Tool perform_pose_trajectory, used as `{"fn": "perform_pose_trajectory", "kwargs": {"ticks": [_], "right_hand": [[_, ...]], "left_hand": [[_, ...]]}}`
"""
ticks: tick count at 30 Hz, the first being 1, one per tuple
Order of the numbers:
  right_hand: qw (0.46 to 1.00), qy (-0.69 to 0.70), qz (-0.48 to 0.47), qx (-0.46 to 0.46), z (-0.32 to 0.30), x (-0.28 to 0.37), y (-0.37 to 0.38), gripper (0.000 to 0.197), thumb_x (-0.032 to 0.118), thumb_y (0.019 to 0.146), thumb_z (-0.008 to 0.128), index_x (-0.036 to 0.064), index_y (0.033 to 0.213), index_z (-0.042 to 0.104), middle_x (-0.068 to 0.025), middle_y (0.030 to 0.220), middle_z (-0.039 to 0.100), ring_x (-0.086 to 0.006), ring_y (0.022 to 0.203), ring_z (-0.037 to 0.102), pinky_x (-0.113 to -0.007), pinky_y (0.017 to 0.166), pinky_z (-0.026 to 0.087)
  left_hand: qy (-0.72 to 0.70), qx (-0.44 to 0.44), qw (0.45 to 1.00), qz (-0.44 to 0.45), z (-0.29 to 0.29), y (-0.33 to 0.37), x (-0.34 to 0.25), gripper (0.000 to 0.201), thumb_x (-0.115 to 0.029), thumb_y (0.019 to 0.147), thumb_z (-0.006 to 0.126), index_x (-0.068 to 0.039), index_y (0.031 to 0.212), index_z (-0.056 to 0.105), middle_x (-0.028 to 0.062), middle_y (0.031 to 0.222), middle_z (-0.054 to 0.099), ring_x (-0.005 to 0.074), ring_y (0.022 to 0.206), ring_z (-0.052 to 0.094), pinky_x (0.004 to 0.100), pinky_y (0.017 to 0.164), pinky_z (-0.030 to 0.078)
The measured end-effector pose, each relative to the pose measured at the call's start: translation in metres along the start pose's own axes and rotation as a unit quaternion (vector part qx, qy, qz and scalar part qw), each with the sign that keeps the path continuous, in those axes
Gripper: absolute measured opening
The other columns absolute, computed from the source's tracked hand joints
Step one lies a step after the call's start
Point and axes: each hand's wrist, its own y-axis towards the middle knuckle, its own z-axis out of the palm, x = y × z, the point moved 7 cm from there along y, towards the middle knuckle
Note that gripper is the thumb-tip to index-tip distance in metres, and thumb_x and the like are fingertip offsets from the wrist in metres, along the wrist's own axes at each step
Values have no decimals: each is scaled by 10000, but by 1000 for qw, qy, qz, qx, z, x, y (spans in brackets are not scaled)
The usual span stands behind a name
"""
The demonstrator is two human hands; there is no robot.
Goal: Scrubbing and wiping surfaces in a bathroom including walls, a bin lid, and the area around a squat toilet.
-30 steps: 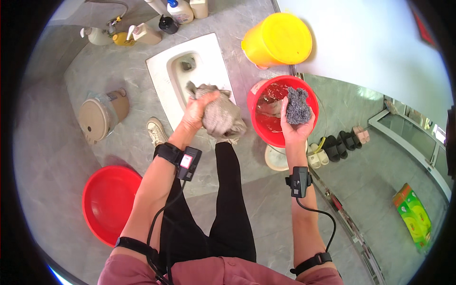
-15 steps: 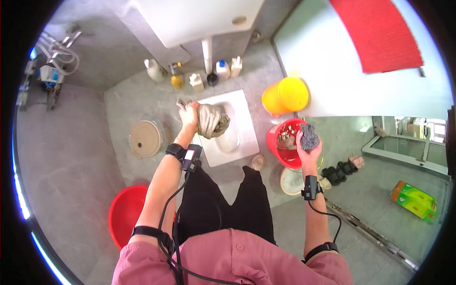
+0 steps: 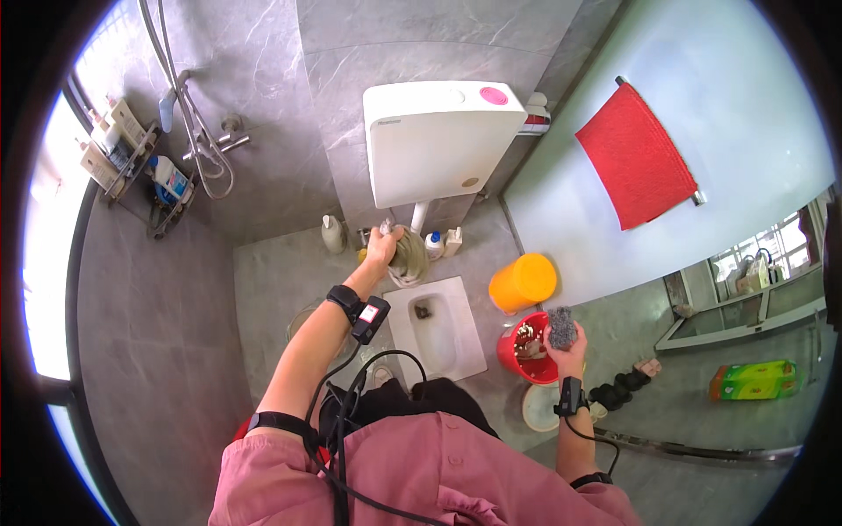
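Observation:
My left hand (image 3: 382,246) is closed around a bunched greenish-beige cloth (image 3: 410,263). That cloth hangs just under the cistern, above the far end of the white squat toilet (image 3: 478,351). On the right, my right hand (image 3: 568,352) grips a dark grey, rough-textured scouring pad (image 3: 562,327). The pad is beside the rim of a red bucket (image 3: 505,348) that contains pale pieces I cannot make out.
A white cistern (image 3: 438,158) is mounted on the far wall. Bottles, including a blue-capped one (image 3: 434,245), stand below it. A yellow bucket (image 3: 524,282) is beyond the red one. A red towel (image 3: 638,158) hangs on the glass panel at right.
The view has tilted up, bringing in the whole cistern and the shower fittings. My left hand has carried the cloth forward toward the cistern. My right hand keeps its hold on the pad.

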Motion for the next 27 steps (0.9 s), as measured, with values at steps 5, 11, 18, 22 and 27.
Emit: {"fn": "perform_pose_trajectory", "kwargs": {"ticks": [5, 11, 18, 22, 27], "right_hand": [[983, -137, 61, 108, 72, -4, 20, 263, 201, 768, 560, 25, 963, 546, -128, 883, 609, -277, 737, 589, -388, 637, 505], [919, -321, -14, 228, 218, -4, 44, 390, 188, 779, 513, 94, 1157, 512, -113, 948, 606, -217, 743, 599, -340, 614, 520], [678, -536, -356, 356, 473, -62, 1, 454, 51, 694, 582, 12, 1143, 535, -91, 1057, 579, -164, 940, 551, -271, 806, 445], [363, -625, -504, 473, 571, -155, -17, 440, 54, 663, 591, 61, 1103, 582, -106, 1118, 551, -221, 1024, 524, -319, 898, 405], [269, -689, -520, 426, 601, -219, 19, 319, 185, 744, 656, 91, 1047, 632, -134, 1126, 524, -280, 1065, 483, -351, 910, 389]], "left_hand": [[-29, -29, 996, 73, -23, -4, -68, 377, -267, 738, 658, -16, 983, 518, 61, 865, 566, 136, 785, 525, 294, 705, 446], [15, -79, 991, 103, -42, 15, -128, 539, -312, 703, 701, 14, 1093, 523, 110, 966, 602, 155, 850, 560, 309, 764, 461], [147, -69, 947, 278, -30, 34, -240, 617, -331, 616, 773, 24, 1022, 474, 227, 938, 585, 293, 886, 588, 361, 771, 461], [152, -97, 932, 315, -26, 84, -226, 580, -252, 621, 762, 20, 1053, 489, 222, 950, 585, 321, 895, 587, 363, 778, 465], [95, -117, 920, 361, -21, 97, -213, 621, -204, 626, 741, 36, 1129, 466, 225, 996, 544, 355, 937, 543, 391, 840, 440]]}}
